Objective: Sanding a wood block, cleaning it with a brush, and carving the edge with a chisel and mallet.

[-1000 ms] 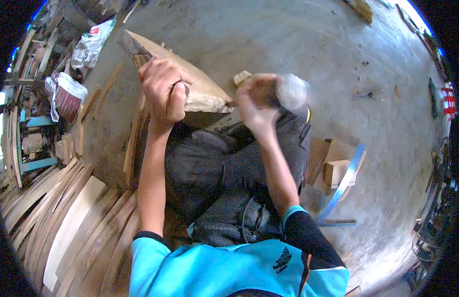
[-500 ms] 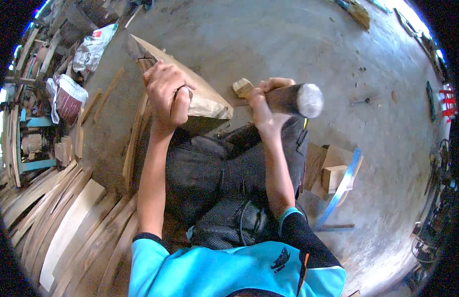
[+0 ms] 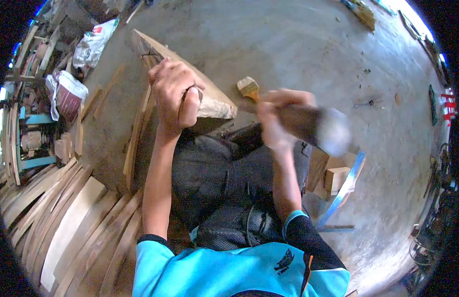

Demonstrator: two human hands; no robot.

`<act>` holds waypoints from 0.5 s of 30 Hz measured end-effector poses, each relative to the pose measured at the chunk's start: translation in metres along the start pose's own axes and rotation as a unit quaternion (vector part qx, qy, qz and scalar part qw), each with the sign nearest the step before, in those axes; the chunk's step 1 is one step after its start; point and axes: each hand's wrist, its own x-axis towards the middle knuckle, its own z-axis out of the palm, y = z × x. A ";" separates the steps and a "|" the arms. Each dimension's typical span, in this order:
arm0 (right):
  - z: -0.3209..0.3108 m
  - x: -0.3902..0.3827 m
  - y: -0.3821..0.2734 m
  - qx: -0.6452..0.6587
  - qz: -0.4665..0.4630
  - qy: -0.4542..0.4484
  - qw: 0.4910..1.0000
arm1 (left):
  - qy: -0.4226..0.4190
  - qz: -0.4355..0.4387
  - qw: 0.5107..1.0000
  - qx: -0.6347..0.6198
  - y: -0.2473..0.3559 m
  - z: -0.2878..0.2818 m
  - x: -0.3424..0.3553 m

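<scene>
In front of me a thick pale wooden plank [image 3: 209,89] stands slanted, with a rough near end and a dark left side. My left hand [image 3: 175,91] is closed in a fist against it. A dark end like a tool handle [image 3: 196,92] shows by the thumb; the rest of that tool is hidden. My right hand [image 3: 276,116] is closed round a mallet [image 3: 308,123] with a dark cylindrical head and a pale, worn face, blurred by motion. Just beyond that hand lies a flat paintbrush [image 3: 247,87] with pale bristles.
Long wooden strips [image 3: 73,230] are piled at the lower left. Two sacks, one white [image 3: 94,44] and one maroon-and-white [image 3: 68,96], lie at the left near a blue metal frame [image 3: 38,163]. To my right are a wood block [image 3: 337,179] and a blue strip [image 3: 343,190].
My right hand and the mallet have swung right and toward me, away from the plank. My left hand still grips at the plank; the whole view has shifted slightly.
</scene>
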 end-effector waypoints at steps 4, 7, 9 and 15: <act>-0.012 0.022 -0.025 0.300 -0.037 0.115 0.946 | 0.006 0.009 1.000 0.002 0.002 0.004 0.003; -0.002 0.011 -0.010 0.198 0.069 0.143 0.967 | -0.003 0.007 1.000 0.002 0.002 0.001 0.003; 0.005 0.010 0.000 0.212 0.165 0.140 0.953 | 0.004 -0.007 1.000 0.009 0.004 0.008 0.003; 0.016 0.008 0.026 0.261 0.141 0.132 0.946 | 0.046 -0.059 0.989 0.127 0.011 0.024 0.017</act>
